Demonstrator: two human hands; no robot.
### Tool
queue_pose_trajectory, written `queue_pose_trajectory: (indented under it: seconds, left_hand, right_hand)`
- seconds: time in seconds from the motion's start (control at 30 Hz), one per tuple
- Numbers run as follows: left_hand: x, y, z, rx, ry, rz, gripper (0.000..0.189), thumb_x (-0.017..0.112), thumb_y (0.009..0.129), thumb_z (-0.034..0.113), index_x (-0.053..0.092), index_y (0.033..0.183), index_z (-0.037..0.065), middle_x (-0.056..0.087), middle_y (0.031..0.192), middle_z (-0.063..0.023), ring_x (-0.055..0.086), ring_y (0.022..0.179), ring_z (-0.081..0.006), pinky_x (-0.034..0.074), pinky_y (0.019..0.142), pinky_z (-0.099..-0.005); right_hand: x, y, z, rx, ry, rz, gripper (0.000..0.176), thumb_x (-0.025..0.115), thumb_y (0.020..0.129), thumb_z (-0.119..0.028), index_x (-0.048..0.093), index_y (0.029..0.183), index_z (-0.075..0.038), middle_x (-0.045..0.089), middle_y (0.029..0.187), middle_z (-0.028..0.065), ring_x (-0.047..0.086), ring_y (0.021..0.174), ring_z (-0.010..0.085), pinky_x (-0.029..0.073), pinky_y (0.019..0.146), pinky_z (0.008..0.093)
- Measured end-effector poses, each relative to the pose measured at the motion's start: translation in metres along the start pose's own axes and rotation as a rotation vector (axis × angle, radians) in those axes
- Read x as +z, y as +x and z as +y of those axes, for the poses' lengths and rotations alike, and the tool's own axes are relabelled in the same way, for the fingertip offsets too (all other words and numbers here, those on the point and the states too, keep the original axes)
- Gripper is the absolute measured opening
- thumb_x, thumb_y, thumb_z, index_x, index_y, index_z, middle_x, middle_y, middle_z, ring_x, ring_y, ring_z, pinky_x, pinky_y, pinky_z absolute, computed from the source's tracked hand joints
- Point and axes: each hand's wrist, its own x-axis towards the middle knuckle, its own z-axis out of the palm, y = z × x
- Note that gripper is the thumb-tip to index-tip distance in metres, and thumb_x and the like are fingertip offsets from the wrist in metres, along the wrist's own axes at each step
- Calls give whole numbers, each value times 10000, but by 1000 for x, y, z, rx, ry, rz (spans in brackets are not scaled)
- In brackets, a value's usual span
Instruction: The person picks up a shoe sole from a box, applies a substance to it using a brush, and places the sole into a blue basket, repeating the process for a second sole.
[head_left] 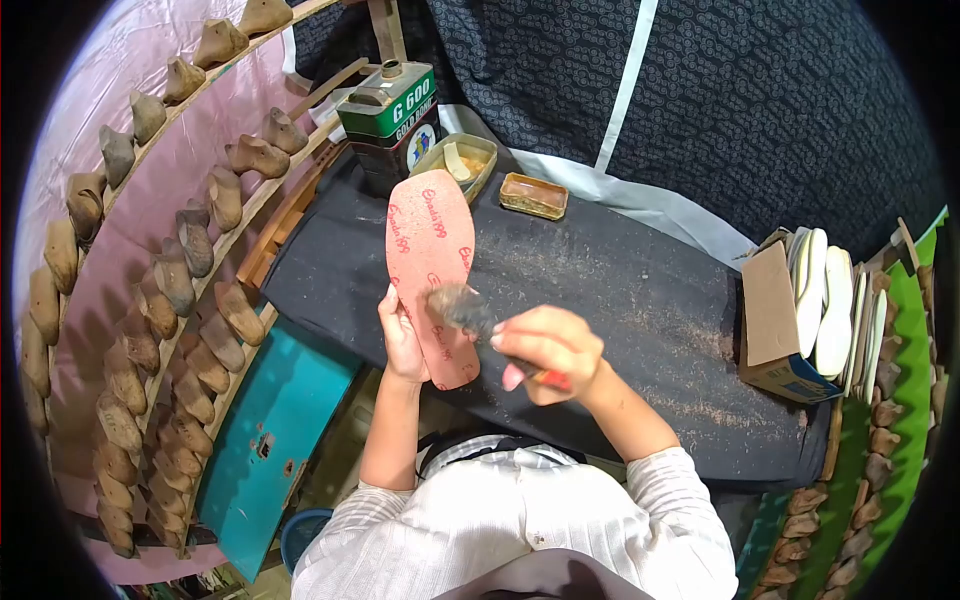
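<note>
A pink insole-shaped sheet [425, 225] with red printed lettering stands nearly upright over the near edge of the dark table. My left hand [404, 338] grips its lower left edge, with the thumb along the side and the other fingers hidden behind. In my right hand [548, 352] is a brush [480, 315] with a dark, crusted handle, my fingers wrapped round it. The brush's bristles lie over the middle of the sheet, slightly blurred; whether they touch it I cannot tell.
Behind the sheet stand a G 600 can [392, 120], an oval tub [482, 152] with pale contents and a small amber tray [534, 196]. A cardboard box [772, 318] of white soles is at the table's right. Racks of wooden shoe lasts [172, 275] line both sides.
</note>
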Motion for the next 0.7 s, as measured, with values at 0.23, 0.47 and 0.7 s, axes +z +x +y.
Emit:
queue_pose_trajectory:
  seconds: [0.23,0.47,0.7]
  left_hand:
    - [10,-7,0,-88,-93,-138,674,190,892,561,442,1199,18,574,999,-185,567,648,-260,468,556,-385]
    - [15,-5,9,-29,-180,28,651,200,893,563,458,1201,51,585,1000,-160,583,674,-248,494,597,-386]
    - [4,-7,1,-96,-100,-136,667,195,890,571,460,1203,45,582,995,-173,579,657,-247,484,589,-395]
  right_hand:
    - [-8,18,13,30,-283,186,270,728,743,-178,631,923,-2,616,897,131,629,745,244,516,639,305]
    - [3,4,-5,21,-90,-1,234,736,719,-143,637,840,32,618,800,140,626,644,239,518,584,299]
    - [-8,22,4,89,-279,164,293,724,743,-231,632,917,-13,610,895,125,632,761,245,518,654,313]
